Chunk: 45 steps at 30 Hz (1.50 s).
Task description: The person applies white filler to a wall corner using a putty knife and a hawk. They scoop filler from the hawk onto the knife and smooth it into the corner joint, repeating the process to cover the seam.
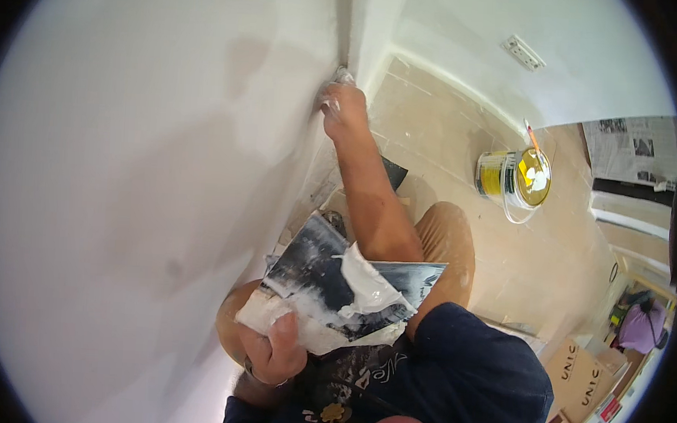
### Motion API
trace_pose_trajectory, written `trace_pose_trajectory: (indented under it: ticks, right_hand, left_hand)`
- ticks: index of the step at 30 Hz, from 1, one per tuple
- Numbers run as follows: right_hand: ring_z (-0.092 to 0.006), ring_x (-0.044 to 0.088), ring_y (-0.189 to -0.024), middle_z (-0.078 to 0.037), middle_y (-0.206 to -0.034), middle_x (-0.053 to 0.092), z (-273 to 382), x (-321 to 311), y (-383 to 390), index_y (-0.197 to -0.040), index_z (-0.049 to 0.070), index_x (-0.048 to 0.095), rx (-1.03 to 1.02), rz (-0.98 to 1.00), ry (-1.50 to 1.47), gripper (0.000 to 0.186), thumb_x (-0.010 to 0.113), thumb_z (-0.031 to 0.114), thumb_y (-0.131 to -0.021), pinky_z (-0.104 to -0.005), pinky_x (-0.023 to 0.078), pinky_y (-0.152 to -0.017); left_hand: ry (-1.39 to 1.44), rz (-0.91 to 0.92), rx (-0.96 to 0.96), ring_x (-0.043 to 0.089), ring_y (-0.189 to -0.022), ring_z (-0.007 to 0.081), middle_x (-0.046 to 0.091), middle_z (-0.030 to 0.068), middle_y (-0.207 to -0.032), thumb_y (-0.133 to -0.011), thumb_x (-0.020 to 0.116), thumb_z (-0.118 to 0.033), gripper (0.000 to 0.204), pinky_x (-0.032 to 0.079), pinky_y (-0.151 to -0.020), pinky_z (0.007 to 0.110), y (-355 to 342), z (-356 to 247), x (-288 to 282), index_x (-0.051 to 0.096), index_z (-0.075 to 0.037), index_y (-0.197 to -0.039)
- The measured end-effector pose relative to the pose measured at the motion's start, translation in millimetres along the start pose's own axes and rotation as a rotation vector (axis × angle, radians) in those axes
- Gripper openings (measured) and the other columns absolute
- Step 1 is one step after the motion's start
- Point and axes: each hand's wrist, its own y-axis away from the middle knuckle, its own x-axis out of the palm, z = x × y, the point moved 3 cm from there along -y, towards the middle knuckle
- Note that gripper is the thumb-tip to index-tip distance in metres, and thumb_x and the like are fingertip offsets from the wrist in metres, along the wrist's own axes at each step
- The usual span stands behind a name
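My left hand (274,350) is closed on the pale, putty-covered edge of a dark flat plate (306,252), its thumb on top. White streaks smear the plate, and a thick lump of white putty (373,290) sits toward its right side. My right arm reaches far forward to the narrow corner at the end of the white wall (143,148). There my right hand (344,108) is closed against the wall edge, with white smears on its fingers. Whatever lies in its grip is hidden by the fingers and blur.
On the tiled floor (436,109) to the right stands a paint bucket (497,174) with a yellow lid, white blobs and an orange-handled tool (534,137). Beyond are a wall socket (524,53) and newspaper (636,150). Cardboard boxes (575,377) and a purple bag (641,325) lie far right.
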Motion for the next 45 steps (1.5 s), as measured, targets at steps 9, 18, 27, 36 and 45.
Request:
trace_pose_trajectory:
  ticks: [9,18,27,36,45]
  right_hand:
    - [-0.0345,0.061,-0.071,-0.021,-0.077,0.06,78.9,-72.1,30.5,-0.139,-0.002,0.017,-0.127,0.338,0.912,0.07,0.051,0.016,-0.08,-0.0425,0.051,-0.064]
    - [-0.0292,0.062,-0.065,-0.018,-0.075,0.061,84.6,-46.2,-15.7,-0.136,-0.008,0.023,-0.274,0.294,1.097,0.063,0.045,0.014,-0.081,-0.0418,0.051,-0.057]
    - [-0.0289,0.063,-0.079,-0.017,-0.09,0.061,26.1,-28.7,1.5,-0.138,-0.001,0.023,-0.089,0.468,1.213,0.058,0.041,0.012,-0.084,-0.0431,0.051,-0.07]
    - [-0.031,0.063,-0.079,-0.019,-0.088,0.061,-36.4,-13.6,45.0,-0.13,0.003,0.039,0.05,0.574,0.915,0.047,0.042,0.013,-0.085,-0.0426,0.05,-0.074]
    - [-0.0255,0.06,-0.082,-0.015,-0.079,0.059,-145.6,29.2,85.8,-0.087,0.0,0.056,0.742,0.242,-0.699,0.017,0.047,0.013,-0.082,-0.0434,0.048,-0.071]
  left_hand:
    - [-0.269,0.159,0.371,0.054,-0.067,0.0129,0.058,0.0077,-0.076,-0.084,0.05,-0.004,0.013,0.043,-0.06,0.025,-25.3,-41.3,10.9,0.056,0.005,-0.09]
    - [0.072,0.203,0.152,0.053,-0.067,0.0146,0.057,0.0073,-0.078,-0.08,0.052,-0.004,0.014,0.042,-0.063,0.026,-14.6,-16.7,7.2,0.055,0.005,-0.091]
    - [0.044,0.332,0.205,0.055,-0.077,0.0227,0.057,0.0141,-0.087,-0.076,0.055,-0.006,0.023,0.043,-0.071,0.029,-15.3,-19.4,5.5,0.055,0.007,-0.095]
    - [0.086,0.343,0.145,0.056,-0.086,0.0294,0.058,0.018,-0.094,-0.075,0.056,-0.006,0.022,0.043,-0.079,0.034,-15.1,-14.1,6.1,0.057,0.008,-0.091]
    - [-0.095,0.427,0.14,0.057,-0.09,0.0349,0.059,0.0196,-0.097,-0.074,0.055,-0.01,0.02,0.044,-0.082,0.039,-14.6,-11.5,4.5,0.061,0.004,-0.088]
